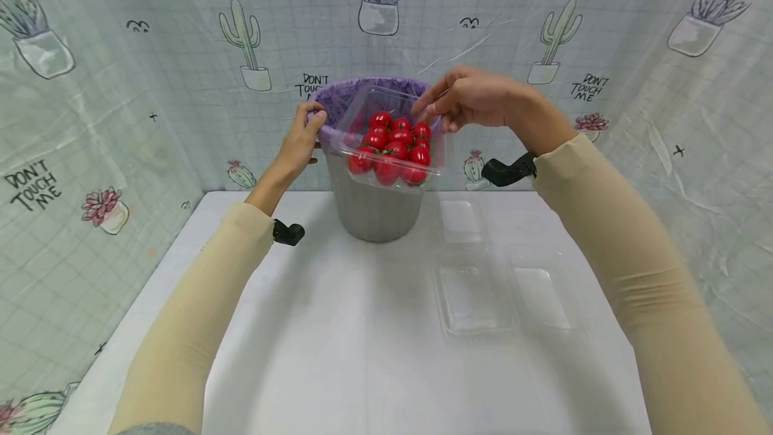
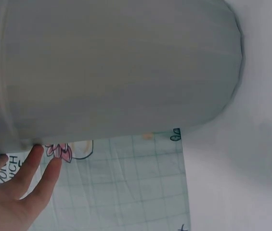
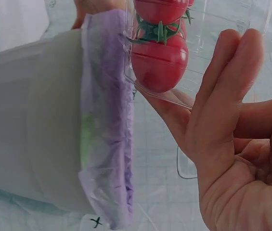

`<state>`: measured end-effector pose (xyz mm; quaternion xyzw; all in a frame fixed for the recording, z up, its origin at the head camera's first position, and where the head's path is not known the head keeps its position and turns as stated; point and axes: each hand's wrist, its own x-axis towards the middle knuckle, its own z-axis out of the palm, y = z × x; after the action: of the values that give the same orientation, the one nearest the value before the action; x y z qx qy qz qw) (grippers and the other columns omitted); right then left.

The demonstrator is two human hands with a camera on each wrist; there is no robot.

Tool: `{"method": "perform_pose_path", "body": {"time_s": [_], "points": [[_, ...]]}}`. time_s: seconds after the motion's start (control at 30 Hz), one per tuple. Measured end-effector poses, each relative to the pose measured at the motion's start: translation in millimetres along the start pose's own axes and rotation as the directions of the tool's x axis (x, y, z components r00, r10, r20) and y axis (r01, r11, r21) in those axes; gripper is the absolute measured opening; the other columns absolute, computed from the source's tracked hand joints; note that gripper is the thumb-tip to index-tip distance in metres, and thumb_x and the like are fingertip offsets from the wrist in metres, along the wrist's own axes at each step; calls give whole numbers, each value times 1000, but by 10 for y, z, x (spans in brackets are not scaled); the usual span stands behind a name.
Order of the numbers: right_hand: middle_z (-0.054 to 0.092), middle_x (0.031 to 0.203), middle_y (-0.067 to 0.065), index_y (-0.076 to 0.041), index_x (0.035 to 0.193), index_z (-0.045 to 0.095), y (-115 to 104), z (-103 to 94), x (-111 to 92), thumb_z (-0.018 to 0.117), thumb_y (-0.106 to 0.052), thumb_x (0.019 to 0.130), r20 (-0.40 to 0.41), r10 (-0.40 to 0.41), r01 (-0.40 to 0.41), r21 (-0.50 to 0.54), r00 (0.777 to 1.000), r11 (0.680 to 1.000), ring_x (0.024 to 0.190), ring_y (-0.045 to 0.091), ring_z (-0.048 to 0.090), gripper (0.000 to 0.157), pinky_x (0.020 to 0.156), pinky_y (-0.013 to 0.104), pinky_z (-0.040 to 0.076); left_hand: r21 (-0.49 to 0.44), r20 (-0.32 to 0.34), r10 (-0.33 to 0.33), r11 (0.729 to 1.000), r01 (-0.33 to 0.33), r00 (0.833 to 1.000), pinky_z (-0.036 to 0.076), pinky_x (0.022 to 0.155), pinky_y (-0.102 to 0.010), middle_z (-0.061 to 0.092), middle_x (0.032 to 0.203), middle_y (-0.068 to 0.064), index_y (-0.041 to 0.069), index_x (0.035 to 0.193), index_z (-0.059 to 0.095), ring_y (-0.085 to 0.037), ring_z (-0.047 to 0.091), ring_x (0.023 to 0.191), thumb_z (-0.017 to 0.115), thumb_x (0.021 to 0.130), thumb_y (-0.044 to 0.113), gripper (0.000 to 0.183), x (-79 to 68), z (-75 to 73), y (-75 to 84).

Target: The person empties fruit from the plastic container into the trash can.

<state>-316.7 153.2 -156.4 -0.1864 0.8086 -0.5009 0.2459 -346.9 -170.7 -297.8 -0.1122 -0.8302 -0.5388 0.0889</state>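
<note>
A grey bin (image 1: 377, 210) with a purple liner (image 1: 338, 96) folded over its rim stands at the table's back. At its left side my left hand (image 1: 300, 138) grips the rim, thumb on top and fingers outside; the left wrist view shows fingertips (image 2: 38, 150) against the wall. My right hand (image 1: 471, 98) pinches the right side of a clear plastic box (image 1: 386, 94) above the bin's mouth. The box tilts toward me and holds several red tomatoes (image 1: 398, 136). In the right wrist view a tomato (image 3: 160, 62) with a green stem shows through the box wall.
Clear plastic trays lie on the white table (image 1: 326, 354) to the right: one tray (image 1: 461, 220) beside the bin, another tray (image 1: 477, 297) nearer me, and a third tray (image 1: 543, 297) right of that. A patterned curtain (image 1: 423, 12) hangs behind and around the table.
</note>
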Motion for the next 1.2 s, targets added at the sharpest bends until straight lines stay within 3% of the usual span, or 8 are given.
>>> {"method": "perform_pose_path", "body": {"time_s": [0.37, 0.57, 0.77, 1.0, 1.2], "points": [[76, 95, 7, 9, 136, 59, -100, -138, 217, 51, -2, 105, -71, 55, -46, 126, 996, 991, 52, 13, 60, 33, 57, 22, 55, 24, -8, 6, 1000, -6, 1000, 49, 88, -55, 39, 160, -16, 29, 145, 31, -43, 59, 123, 34, 102, 61, 54, 24, 12, -28], [74, 92, 8, 7, 136, 59, -112, -211, 351, 51, 1, 104, -139, 91, -56, 234, 986, 971, 55, 14, 63, 33, 59, 23, 57, 15, -18, 16, 1000, -15, 1000, 48, 88, -56, 39, 159, -15, 30, 143, 33, -42, 59, 121, 36, 101, 63, 54, 26, -4, -34], [72, 100, 10, 6, 141, 53, -96, -308, 470, 50, 3, 104, -183, 147, -64, 396, 972, 916, 62, 16, 66, 37, 59, 24, 57, 16, -21, 20, 1000, -20, 1000, 50, 88, -58, 41, 158, -15, 29, 143, 34, -41, 59, 119, 36, 102, 62, 53, 20, -17, -10], [71, 99, 12, 5, 121, 62, 8, -386, 625, 52, 2, 104, -231, 171, -27, 520, 958, 853, 62, 18, 66, 21, 58, 25, 58, 7, -14, 14, 1000, -14, 1000, 49, 90, -60, 41, 158, -15, 28, 143, 35, -41, 58, 118, 36, 102, 60, 51, 9, -25, -22], [67, 111, 10, 3, 130, 60, 116, -367, 766, 52, 2, 103, -274, 192, 2, 580, 942, 815, 64, 17, 67, 28, 59, 24, 58, 10, -6, 7, 1000, -7, 1000, 49, 89, -56, 39, 160, -14, 30, 144, 34, -41, 58, 121, 35, 103, 61, 52, 1, -23, -9]]}}
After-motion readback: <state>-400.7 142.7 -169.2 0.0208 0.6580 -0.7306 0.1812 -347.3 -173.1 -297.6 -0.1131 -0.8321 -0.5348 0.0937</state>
